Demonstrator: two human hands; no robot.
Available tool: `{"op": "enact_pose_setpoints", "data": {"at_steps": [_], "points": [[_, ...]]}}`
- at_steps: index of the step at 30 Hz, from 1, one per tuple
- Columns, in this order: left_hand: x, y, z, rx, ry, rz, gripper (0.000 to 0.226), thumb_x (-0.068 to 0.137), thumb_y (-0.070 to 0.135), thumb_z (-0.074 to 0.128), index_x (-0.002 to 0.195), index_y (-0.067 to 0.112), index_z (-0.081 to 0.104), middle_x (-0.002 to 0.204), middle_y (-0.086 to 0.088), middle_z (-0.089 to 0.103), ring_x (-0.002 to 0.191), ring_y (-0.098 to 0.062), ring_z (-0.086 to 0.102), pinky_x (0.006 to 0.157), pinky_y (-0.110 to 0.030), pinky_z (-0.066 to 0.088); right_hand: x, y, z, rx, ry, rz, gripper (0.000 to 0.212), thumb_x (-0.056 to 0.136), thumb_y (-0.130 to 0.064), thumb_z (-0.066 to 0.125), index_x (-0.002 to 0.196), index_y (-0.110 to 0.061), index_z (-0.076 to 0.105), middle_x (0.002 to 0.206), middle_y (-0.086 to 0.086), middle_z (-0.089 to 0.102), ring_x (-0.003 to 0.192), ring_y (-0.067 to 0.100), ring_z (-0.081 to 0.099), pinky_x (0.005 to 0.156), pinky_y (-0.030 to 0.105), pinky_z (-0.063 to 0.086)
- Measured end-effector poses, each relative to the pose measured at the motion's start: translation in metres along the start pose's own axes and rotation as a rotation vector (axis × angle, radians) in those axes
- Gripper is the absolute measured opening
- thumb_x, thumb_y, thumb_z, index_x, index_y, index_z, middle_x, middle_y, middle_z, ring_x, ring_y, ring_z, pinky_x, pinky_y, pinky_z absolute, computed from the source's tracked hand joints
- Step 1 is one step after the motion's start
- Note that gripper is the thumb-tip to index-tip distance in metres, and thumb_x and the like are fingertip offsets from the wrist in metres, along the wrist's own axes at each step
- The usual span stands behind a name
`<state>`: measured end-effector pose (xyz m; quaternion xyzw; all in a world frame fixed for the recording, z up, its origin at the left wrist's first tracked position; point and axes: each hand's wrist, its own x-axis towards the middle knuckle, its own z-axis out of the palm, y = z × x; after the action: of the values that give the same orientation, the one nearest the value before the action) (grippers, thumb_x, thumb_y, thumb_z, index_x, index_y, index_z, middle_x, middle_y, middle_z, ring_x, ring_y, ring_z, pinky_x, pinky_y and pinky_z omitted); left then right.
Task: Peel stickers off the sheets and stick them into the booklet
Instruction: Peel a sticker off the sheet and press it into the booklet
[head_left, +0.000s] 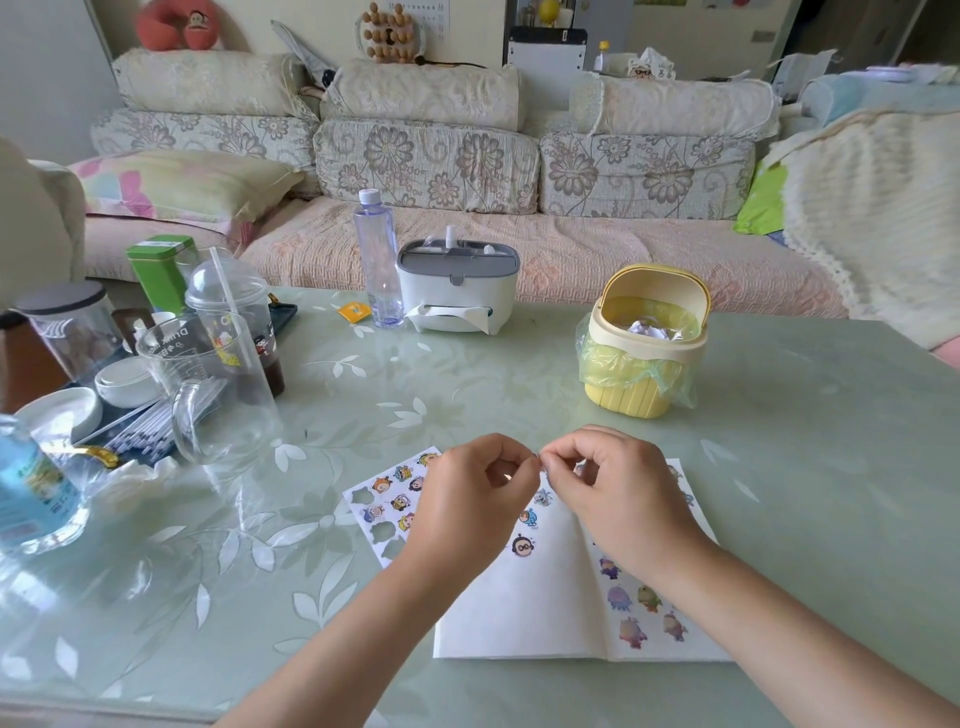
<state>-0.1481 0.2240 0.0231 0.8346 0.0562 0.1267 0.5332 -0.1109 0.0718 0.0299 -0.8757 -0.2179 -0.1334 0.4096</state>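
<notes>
Where my forearms come in from the bottom edge, they cover parts of the booklet (519, 613), which lies open on the table (779, 467) at six o'clock from my hands. Its left page carries a few cartoon heads near the fold. Its right page shows purple and green creatures, and my right wrist hides several of them. My left hand (467, 499) and right hand (618, 493) hover above the top of the pages, all fingers curled. Thumb and forefinger of each hand are pinched together and the two pinches meet tip to tip. Between them I hold a tiny sticker (536, 457), too small for me to read its picture.

At nine o'clock from my left hand the sticker sheet (384, 499) lies flat, with some shapes already gone from it. My hand hides its right part, so I cannot tell whether it touches the booklet.

Farther out at one o'clock stands the yellow bin (644, 343), lined with a bag that has crumpled paper inside. At eleven o'clock sit the tissue box (457, 286) and, just beside it, a clear bottle (378, 260). At ten o'clock is a crowd of glassware. The glass jug (208, 384) overlaps a domed cup (234, 301) behind it, and a green tin (161, 270) is half hidden. A blue-labelled bottle (31, 488) at nine o'clock is cut off by the left edge. Beyond everything the sofa (426, 166) runs across at twelve o'clock.
</notes>
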Motion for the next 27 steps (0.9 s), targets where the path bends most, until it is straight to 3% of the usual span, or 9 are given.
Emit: {"op": "enact_pose_setpoints", "data": {"at_steps": [3, 6, 10, 12, 16, 18, 21, 24, 27], "points": [[0.000, 0.001, 0.000, -0.022, -0.012, 0.020, 0.015, 0.092, 0.024, 0.065, 0.077, 0.025, 0.067, 0.068, -0.001, 0.067, 0.065, -0.026, 0.064, 0.051, -0.021, 0.042, 0.001, -0.001, -0.002, 0.078, -0.040, 0.112, 0.015, 0.090, -0.020, 0.068, 0.078, -0.026, 0.073, 0.063, -0.024, 0.062, 0.052, 0.005, 0.051, 0.054, 0.011, 0.038], [0.001, 0.002, 0.002, -0.047, -0.037, 0.027, 0.016, 0.093, 0.025, 0.064, 0.077, 0.027, 0.065, 0.071, -0.001, 0.067, 0.067, -0.025, 0.064, 0.057, -0.030, 0.049, 0.003, 0.001, -0.004, 0.188, -0.108, 0.232, 0.016, 0.094, -0.023, 0.064, 0.081, -0.026, 0.072, 0.053, -0.020, 0.058, 0.045, 0.005, 0.049, 0.052, 0.016, 0.041], [0.003, 0.003, 0.003, -0.092, -0.081, 0.029, 0.015, 0.094, 0.026, 0.062, 0.079, 0.028, 0.064, 0.070, 0.010, 0.065, 0.068, -0.014, 0.062, 0.068, -0.038, 0.056, 0.006, 0.001, -0.008, 0.397, -0.147, 0.329, 0.012, 0.093, -0.029, 0.068, 0.084, -0.026, 0.075, 0.065, -0.001, 0.066, 0.053, 0.015, 0.059, 0.052, 0.031, 0.045], [0.004, 0.003, 0.003, -0.095, -0.089, 0.036, 0.015, 0.094, 0.028, 0.062, 0.079, 0.028, 0.063, 0.072, 0.006, 0.066, 0.064, -0.011, 0.059, 0.065, -0.039, 0.055, 0.006, 0.000, -0.012, 0.433, -0.127, 0.317, 0.008, 0.090, -0.026, 0.073, 0.082, -0.026, 0.077, 0.067, -0.002, 0.067, 0.053, 0.014, 0.060, 0.050, 0.031, 0.045], [0.005, 0.006, 0.006, -0.120, -0.119, 0.038, 0.016, 0.095, 0.029, 0.063, 0.079, 0.030, 0.063, 0.070, 0.007, 0.067, 0.068, -0.015, 0.064, 0.058, -0.039, 0.055, 0.007, 0.001, -0.016, 0.471, -0.091, 0.358, 0.010, 0.091, -0.021, 0.072, 0.083, -0.020, 0.077, 0.080, 0.011, 0.072, 0.053, 0.013, 0.060, 0.048, 0.031, 0.045], [0.005, 0.009, 0.008, -0.154, -0.130, 0.018, 0.016, 0.095, 0.028, 0.063, 0.080, 0.027, 0.065, 0.070, 0.006, 0.069, 0.065, -0.017, 0.064, 0.052, -0.032, 0.053, 0.007, 0.001, -0.017, 0.501, -0.086, 0.403, 0.011, 0.092, -0.020, 0.070, 0.084, -0.017, 0.076, 0.074, 0.007, 0.069, 0.052, 0.013, 0.058, 0.047, 0.029, 0.044], [0.007, 0.013, 0.012, -0.214, -0.146, -0.015, 0.015, 0.097, 0.021, 0.059, 0.087, 0.019, 0.069, 0.078, 0.000, 0.072, 0.058, -0.004, 0.061, 0.051, -0.018, 0.045, 0.007, 0.003, -0.020, 0.473, -0.055, 0.408, 0.012, 0.093, -0.020, 0.069, 0.084, -0.017, 0.076, 0.067, 0.006, 0.067, 0.052, 0.012, 0.057, 0.045, 0.026, 0.044], [0.012, 0.015, 0.017, -0.272, -0.178, -0.050, 0.017, 0.098, 0.017, 0.056, 0.092, 0.017, 0.072, 0.090, 0.003, 0.075, 0.065, -0.005, 0.064, 0.052, -0.022, 0.046, 0.008, 0.006, -0.025, 0.404, -0.019, 0.361, 0.013, 0.093, -0.021, 0.068, 0.082, -0.020, 0.075, 0.067, 0.006, 0.068, 0.050, 0.010, 0.056, 0.047, 0.022, 0.043], [0.017, 0.016, 0.024, -0.242, -0.174, -0.046, 0.016, 0.093, 0.034, 0.066, 0.088, 0.021, 0.074, 0.084, -0.005, 0.075, 0.068, -0.016, 0.066, 0.054, -0.027, 0.049, 0.009, 0.010, -0.030, 0.341, -0.018, 0.330, 0.014, 0.094, -0.022, 0.067, 0.083, -0.021, 0.074, 0.057, -0.010, 0.064, 0.046, 0.007, 0.054, 0.047, 0.021, 0.044]]}}
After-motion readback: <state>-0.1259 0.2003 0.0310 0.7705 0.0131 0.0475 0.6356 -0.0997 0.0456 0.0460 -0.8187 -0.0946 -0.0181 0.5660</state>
